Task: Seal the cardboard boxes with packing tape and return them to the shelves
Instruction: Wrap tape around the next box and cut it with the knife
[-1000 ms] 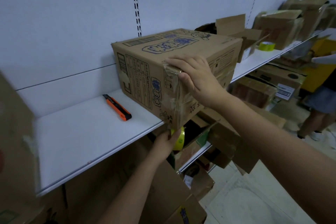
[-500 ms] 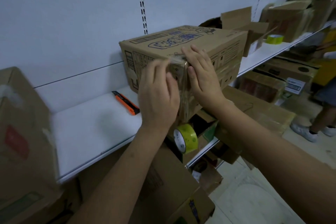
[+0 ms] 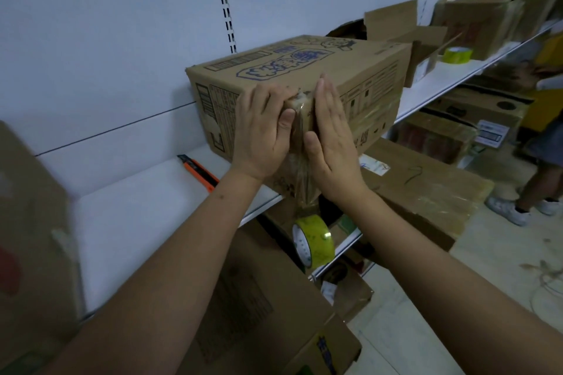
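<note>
A cardboard box (image 3: pixel 304 70) with blue print sits on the white shelf (image 3: pixel 146 210), its near corner overhanging the shelf edge. Clear tape runs down that corner. My left hand (image 3: pixel 262 128) lies flat on the box's left face beside the corner, and my right hand (image 3: pixel 332 134) lies flat with straight fingers on the right face. Between them the tape strip continues down to a yellow tape roll (image 3: pixel 313 240), which hangs free below the shelf edge.
An orange utility knife (image 3: pixel 198 172) lies on the shelf left of the box. More boxes and a second yellow tape roll (image 3: pixel 457 55) stand further right on the shelf. Boxes fill the lower shelves and floor. A person's legs (image 3: pixel 536 179) stand at the far right.
My left hand let go of the tape roll under the shelf and came up onto the box. Both hands now lie flatter against the taped corner, and the roll dangles.
</note>
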`<state>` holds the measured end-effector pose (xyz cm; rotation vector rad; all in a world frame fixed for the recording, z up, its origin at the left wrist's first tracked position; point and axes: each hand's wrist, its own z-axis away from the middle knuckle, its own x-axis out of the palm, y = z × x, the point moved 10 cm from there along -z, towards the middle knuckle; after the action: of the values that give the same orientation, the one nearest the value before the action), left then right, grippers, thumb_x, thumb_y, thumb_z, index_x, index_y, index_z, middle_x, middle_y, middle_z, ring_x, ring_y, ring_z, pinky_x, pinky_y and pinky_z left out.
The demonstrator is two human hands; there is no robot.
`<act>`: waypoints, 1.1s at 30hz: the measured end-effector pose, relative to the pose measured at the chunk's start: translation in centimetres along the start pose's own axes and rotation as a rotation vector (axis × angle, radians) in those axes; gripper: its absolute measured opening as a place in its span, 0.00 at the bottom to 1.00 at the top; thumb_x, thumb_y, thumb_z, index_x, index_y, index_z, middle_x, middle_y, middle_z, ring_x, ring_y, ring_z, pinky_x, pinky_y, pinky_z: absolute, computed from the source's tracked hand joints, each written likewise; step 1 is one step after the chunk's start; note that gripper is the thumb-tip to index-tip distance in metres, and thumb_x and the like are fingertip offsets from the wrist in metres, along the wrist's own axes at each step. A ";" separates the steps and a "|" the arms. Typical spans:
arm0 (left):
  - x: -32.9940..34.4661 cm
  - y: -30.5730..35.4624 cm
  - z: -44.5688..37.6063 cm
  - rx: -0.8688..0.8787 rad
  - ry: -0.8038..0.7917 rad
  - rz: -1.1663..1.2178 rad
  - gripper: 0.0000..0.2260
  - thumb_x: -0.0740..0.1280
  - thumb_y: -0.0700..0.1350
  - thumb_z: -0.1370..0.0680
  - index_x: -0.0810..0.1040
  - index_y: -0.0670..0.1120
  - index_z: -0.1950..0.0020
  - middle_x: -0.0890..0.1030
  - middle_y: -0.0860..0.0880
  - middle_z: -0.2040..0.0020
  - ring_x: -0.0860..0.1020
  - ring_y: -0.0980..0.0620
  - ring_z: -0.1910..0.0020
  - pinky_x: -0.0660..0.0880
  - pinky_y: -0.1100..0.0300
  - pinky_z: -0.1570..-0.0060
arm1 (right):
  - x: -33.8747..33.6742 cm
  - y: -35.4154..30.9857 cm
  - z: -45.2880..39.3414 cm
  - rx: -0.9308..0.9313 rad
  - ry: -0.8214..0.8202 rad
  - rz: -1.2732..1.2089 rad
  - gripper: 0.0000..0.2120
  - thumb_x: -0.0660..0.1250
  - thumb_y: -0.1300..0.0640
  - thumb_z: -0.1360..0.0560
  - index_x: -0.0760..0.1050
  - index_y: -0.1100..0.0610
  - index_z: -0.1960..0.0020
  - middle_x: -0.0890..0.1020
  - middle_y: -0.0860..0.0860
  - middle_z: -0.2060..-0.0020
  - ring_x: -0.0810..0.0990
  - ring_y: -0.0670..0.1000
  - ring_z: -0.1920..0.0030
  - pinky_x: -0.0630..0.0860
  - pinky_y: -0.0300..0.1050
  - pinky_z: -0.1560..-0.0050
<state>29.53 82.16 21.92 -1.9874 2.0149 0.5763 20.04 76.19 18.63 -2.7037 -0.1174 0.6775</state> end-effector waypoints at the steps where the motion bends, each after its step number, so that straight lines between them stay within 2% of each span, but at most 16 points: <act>1: -0.1 -0.2 -0.1 -0.006 0.003 0.026 0.23 0.49 0.55 0.16 0.79 0.43 0.39 0.79 0.46 0.43 0.75 0.42 0.45 0.66 0.53 0.40 | -0.1 -0.4 -0.2 0.008 0.020 -0.006 0.34 0.44 0.41 0.17 0.50 0.64 0.20 0.52 0.54 0.20 0.48 0.55 0.19 0.51 0.55 0.21; 4: -0.3 -0.4 -0.1 -0.018 0.004 0.073 0.19 0.53 0.50 0.17 0.79 0.44 0.37 0.78 0.46 0.45 0.74 0.45 0.46 0.66 0.55 0.40 | 0.2 -1.1 -0.5 -0.028 0.068 0.063 0.30 0.45 0.45 0.16 0.52 0.64 0.21 0.57 0.58 0.21 0.49 0.57 0.20 0.52 0.54 0.21; 6: -0.4 -0.2 -0.1 -0.014 0.003 0.080 0.19 0.53 0.49 0.16 0.78 0.46 0.33 0.76 0.46 0.47 0.72 0.46 0.47 0.66 0.55 0.41 | 0.7 -0.2 -0.2 -0.065 0.088 0.105 0.29 0.44 0.47 0.15 0.51 0.66 0.21 0.57 0.61 0.22 0.49 0.57 0.20 0.54 0.59 0.22; 8: -0.5 -0.2 -0.1 -0.008 0.008 0.072 0.20 0.51 0.50 0.15 0.77 0.48 0.31 0.75 0.45 0.48 0.71 0.46 0.47 0.67 0.54 0.42 | 1.6 1.2 0.9 -0.068 0.091 0.143 0.27 0.44 0.50 0.15 0.49 0.65 0.21 0.54 0.60 0.21 0.49 0.56 0.20 0.54 0.61 0.22; 11: -0.6 -0.6 -0.1 -0.035 0.011 0.069 0.22 0.49 0.52 0.15 0.78 0.47 0.33 0.75 0.45 0.46 0.71 0.46 0.46 0.68 0.51 0.42 | 3.5 3.3 4.9 -0.008 0.002 0.218 0.28 0.48 0.53 0.16 0.44 0.63 0.21 0.48 0.57 0.21 0.47 0.57 0.20 0.50 0.56 0.21; 14: -0.6 -0.6 0.0 -0.036 -0.008 0.071 0.21 0.50 0.50 0.16 0.78 0.46 0.35 0.75 0.44 0.45 0.71 0.45 0.45 0.67 0.49 0.42 | 3.7 4.5 8.2 0.049 -0.126 0.205 0.28 0.49 0.52 0.15 0.45 0.62 0.20 0.49 0.57 0.20 0.47 0.55 0.19 0.47 0.50 0.20; 17: -0.5 -0.4 -0.1 -0.072 -0.008 0.059 0.21 0.49 0.50 0.17 0.78 0.45 0.37 0.74 0.44 0.44 0.71 0.45 0.44 0.68 0.48 0.41 | 1.8 3.5 7.4 0.075 -0.089 0.176 0.29 0.49 0.49 0.15 0.49 0.64 0.20 0.52 0.59 0.20 0.50 0.54 0.20 0.53 0.53 0.21; 20: -0.6 -0.2 -0.1 -0.111 0.027 0.052 0.23 0.49 0.56 0.17 0.78 0.44 0.40 0.74 0.43 0.45 0.71 0.46 0.44 0.67 0.50 0.41 | 1.8 1.9 5.7 0.138 -0.028 0.280 0.35 0.46 0.42 0.16 0.45 0.66 0.20 0.47 0.61 0.20 0.48 0.56 0.20 0.53 0.57 0.21; 24: 0.0 -0.2 -0.1 -0.103 0.007 -0.037 0.27 0.49 0.63 0.18 0.77 0.44 0.40 0.74 0.42 0.45 0.71 0.44 0.44 0.67 0.51 0.42 | 4.4 1.7 5.8 0.152 -0.016 0.345 0.35 0.48 0.44 0.15 0.41 0.66 0.21 0.48 0.64 0.21 0.47 0.60 0.20 0.54 0.60 0.22; 30: 0.1 -0.3 0.0 -0.081 0.036 -0.134 0.26 0.48 0.61 0.18 0.77 0.44 0.43 0.75 0.42 0.46 0.71 0.44 0.46 0.68 0.49 0.46 | 6.4 3.2 8.6 0.203 -0.070 0.367 0.39 0.52 0.43 0.16 0.38 0.69 0.23 0.46 0.67 0.22 0.47 0.63 0.20 0.55 0.59 0.22; 33: 0.1 -0.5 0.0 -0.082 0.033 -0.140 0.26 0.48 0.61 0.18 0.77 0.44 0.42 0.75 0.42 0.46 0.71 0.43 0.46 0.67 0.49 0.46 | 7.9 4.6 11.4 0.369 -0.146 0.372 0.42 0.54 0.42 0.17 0.34 0.69 0.23 0.42 0.65 0.22 0.45 0.62 0.20 0.57 0.57 0.22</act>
<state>29.97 82.06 21.79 -2.1784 1.8793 0.6081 21.61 76.75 4.10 -2.3352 0.4424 0.9014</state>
